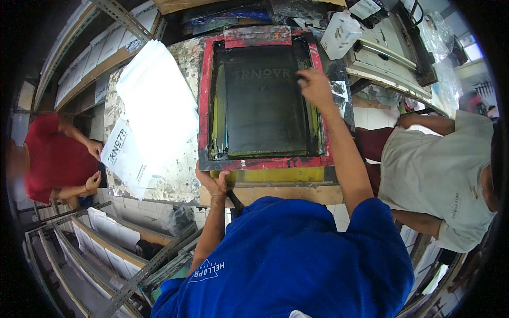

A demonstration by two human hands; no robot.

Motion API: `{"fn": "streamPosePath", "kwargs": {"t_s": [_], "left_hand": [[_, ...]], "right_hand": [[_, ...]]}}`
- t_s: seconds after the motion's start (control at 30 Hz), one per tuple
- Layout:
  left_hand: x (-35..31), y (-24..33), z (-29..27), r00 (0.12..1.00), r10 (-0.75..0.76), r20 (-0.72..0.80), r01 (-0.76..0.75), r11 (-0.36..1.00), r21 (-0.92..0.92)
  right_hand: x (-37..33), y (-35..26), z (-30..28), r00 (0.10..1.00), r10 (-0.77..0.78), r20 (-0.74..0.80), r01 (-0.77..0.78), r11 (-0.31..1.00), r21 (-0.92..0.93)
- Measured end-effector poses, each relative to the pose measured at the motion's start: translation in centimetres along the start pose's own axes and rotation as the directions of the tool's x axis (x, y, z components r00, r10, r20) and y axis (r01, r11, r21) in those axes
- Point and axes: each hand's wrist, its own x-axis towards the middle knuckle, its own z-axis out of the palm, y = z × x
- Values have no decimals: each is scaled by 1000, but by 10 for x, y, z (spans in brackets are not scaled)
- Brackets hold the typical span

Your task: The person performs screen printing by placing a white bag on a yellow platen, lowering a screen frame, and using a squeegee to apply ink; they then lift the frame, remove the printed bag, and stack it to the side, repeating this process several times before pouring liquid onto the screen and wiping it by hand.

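A screen printing frame (328, 152) with a red, ink-stained border lies on the worktable before me. Its dark mesh (265, 111) carries faint lettering near the far end, and black ink lines the inner edges. At the near left corner, my left hand (213, 183) is closed on the frame's edge. My right hand (316, 89) is over the mesh's far right side, fingers curled together; whether they hold anything is hidden. A red, ink-smeared bar (257, 37) spans the frame's far end. Beneath the near edge shows a yellow surface (270, 175).
White sheets (156, 90) lie on the paint-spattered table (119, 183) at left. A co-worker in red (47, 153) holds a printed white sheet (121, 146) there. Another person in a pale shirt (435, 169) stands at right. A white jug (341, 34) stands beyond the frame; metal racks (114, 249) flank me.
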Motion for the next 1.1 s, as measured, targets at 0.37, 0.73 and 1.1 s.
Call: {"fn": "streamPosePath", "kwargs": {"t_s": [0.37, 0.73, 1.1], "left_hand": [[-8, -8, -10, 997, 1, 83, -17, 981, 192], [-7, -2, -5, 1000, 3, -2, -3, 1000, 14], [-1, -9, -4, 999, 39, 28, -39, 999, 4]], "right_hand": [[-22, -56, 76, 973, 126, 195, -3, 848, -530], [27, -103, 100, 905, 231, 356, -26, 868, -496], [46, -140, 153, 942, 173, 287, -73, 942, -327]]}}
